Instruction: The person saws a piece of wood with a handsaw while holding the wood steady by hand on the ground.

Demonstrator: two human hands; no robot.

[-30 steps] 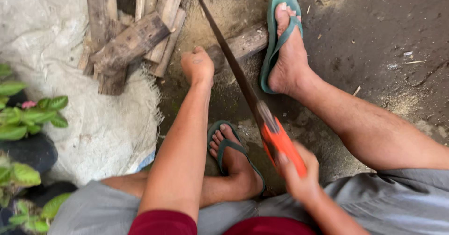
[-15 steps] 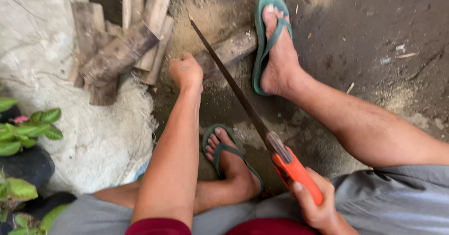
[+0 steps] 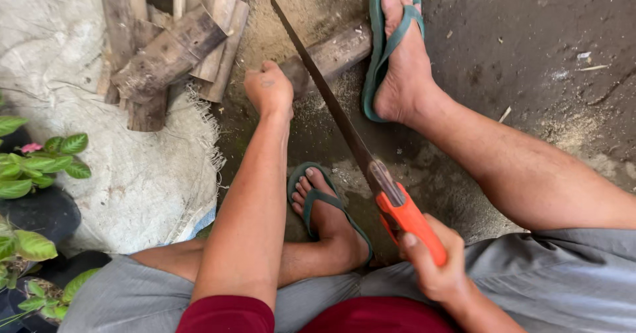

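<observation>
Crouched low over a dirt floor, a person saws through a length of weathered wood (image 3: 334, 53) that lies across the ground, one end pinned under the right foot in a green flip-flop (image 3: 391, 48). The right hand (image 3: 434, 270) is wrapped tight around the orange handle of a handsaw (image 3: 344, 124), whose long dark blade runs up and away and crosses the wood near its free end. The left hand (image 3: 268, 89) is curled into a loose fist and pressed down on that end, just beside the blade; whether its fingers grip the wood or only rest on it cannot be told from this angle.

Pale sawdust (image 3: 278, 32) is spread thickly around the cut, which suggests the sawing is well under way. How deep the blade sits is hidden by the hand and the blade itself, and the piece appears to be in one length yet, so the cut looks unfinished.

Beside the work, a heap of short cut wood pieces (image 3: 169, 48) lies on the edge of a white woven sack (image 3: 132, 181). Green potted plants (image 3: 40, 167) stand at the far left. The left foot (image 3: 324, 214), also in a green flip-flop, is tucked in close.
</observation>
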